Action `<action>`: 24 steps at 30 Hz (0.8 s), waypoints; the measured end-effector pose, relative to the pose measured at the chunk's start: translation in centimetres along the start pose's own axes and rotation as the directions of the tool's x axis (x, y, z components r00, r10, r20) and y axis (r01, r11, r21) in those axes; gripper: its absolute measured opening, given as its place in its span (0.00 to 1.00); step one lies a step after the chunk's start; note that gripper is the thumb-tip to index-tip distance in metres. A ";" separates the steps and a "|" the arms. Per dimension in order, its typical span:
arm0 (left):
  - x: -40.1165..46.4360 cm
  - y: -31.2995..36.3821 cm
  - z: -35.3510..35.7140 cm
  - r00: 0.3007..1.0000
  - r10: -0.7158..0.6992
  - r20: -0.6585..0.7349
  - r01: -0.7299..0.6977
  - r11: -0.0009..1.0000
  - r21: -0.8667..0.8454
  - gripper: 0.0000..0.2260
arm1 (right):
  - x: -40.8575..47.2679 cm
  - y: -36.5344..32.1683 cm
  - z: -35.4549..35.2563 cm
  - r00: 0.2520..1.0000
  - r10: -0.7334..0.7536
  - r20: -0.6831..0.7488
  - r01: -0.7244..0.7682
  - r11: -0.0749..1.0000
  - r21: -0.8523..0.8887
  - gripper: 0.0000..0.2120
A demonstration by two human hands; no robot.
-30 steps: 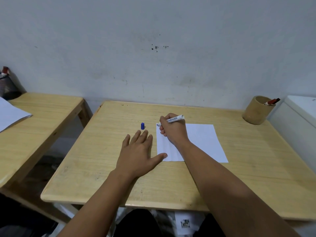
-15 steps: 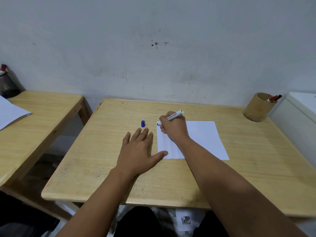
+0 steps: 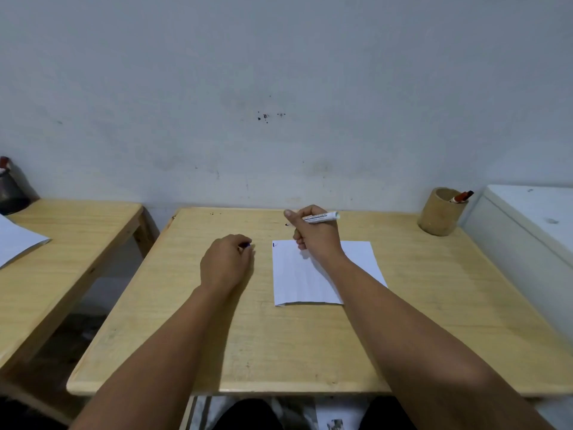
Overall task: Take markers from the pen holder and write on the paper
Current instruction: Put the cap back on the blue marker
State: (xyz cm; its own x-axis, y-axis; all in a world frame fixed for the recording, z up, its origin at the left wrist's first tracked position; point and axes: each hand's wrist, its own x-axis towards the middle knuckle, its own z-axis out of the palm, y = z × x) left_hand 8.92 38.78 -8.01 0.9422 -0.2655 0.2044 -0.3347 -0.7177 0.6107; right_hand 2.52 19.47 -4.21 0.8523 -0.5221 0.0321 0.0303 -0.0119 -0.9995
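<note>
Where the right hand (image 3: 316, 234) lifts off the paper (image 3: 356, 259), fingers wrapped tight round a white marker (image 3: 321, 216), tip hidden behind the thumb, small blue mark barely legible at the sheet's top left corner. Left hand (image 3: 226, 262) curled on the table (image 3: 186, 336), fingertips pinching the blue cap (image 3: 247, 244), mostly covered. Far right, bamboo pen holder (image 3: 440, 217) with a red marker (image 3: 461, 197), only its end showing.
</note>
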 end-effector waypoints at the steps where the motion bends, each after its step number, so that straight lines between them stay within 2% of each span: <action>1: 0.2 0.0 -0.1 1.000 -0.019 0.002 0.019 1.000 -0.022 0.10 | -0.3 -0.6 -0.6 0.999 0.000 0.051 0.000 1.000 0.009 0.06; 2: 0.4 0.2 -0.4 0.999 -0.051 0.009 0.051 0.997 -0.065 0.10 | -0.7 -1.1 -1.1 0.995 0.003 0.103 -0.005 1.000 0.019 0.05; 4: 0.8 0.9 -1.1 0.991 -0.124 0.057 0.134 0.967 -0.216 0.10 | -1.5 -2.3 -2.3 0.986 0.036 0.163 -0.047 0.997 0.065 0.10; 8: 0.4 4.1 -3.3 0.976 -0.160 0.144 0.213 0.820 -0.532 0.06 | -3.1 -4.7 -3.6 0.971 0.156 0.179 -0.198 0.949 0.245 0.10; 9: 0.1 5.2 -3.9 0.974 -0.157 0.161 0.222 0.770 -0.598 0.05 | -3.6 -5.1 -3.8 0.972 0.146 0.182 -0.189 0.951 0.246 0.09; 11: -0.4 7.1 -5.0 0.971 -0.155 0.181 0.238 0.681 -0.693 0.05 | -4.8 -5.5 -4.0 0.978 0.076 0.192 -0.098 0.989 0.109 0.08; 13: -0.8 8.7 -5.8 0.970 -0.152 0.190 0.243 0.613 -0.752 0.05 | -5.9 -5.6 -4.1 0.976 0.002 0.217 0.017 0.996 -0.087 0.08; 15: -1.3 10.1 -6.3 0.972 -0.144 0.188 0.236 0.569 -0.787 0.06 | -6.5 -5.5 -4.1 0.971 -0.054 0.232 0.103 0.974 -0.201 0.12; 19: -2.4 12.2 -6.5 0.976 -0.120 0.179 0.216 0.561 -0.799 0.06 | -7.3 -5.6 -4.6 0.973 -0.137 0.185 0.183 0.947 -0.265 0.08; 24: -3.2 13.7 -6.5 0.977 -0.106 0.184 0.211 0.592 -0.778 0.07 | -8.0 -6.3 -6.1 0.975 -0.155 0.161 0.197 0.936 -0.293 0.07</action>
State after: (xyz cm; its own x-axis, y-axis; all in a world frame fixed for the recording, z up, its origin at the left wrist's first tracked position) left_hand 1.45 33.95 4.64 0.9535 -0.3014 -0.0059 0.0125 0.0199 0.9997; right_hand -7.67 18.50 1.79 0.9101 -0.3697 0.1871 0.0436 -0.3636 -0.9305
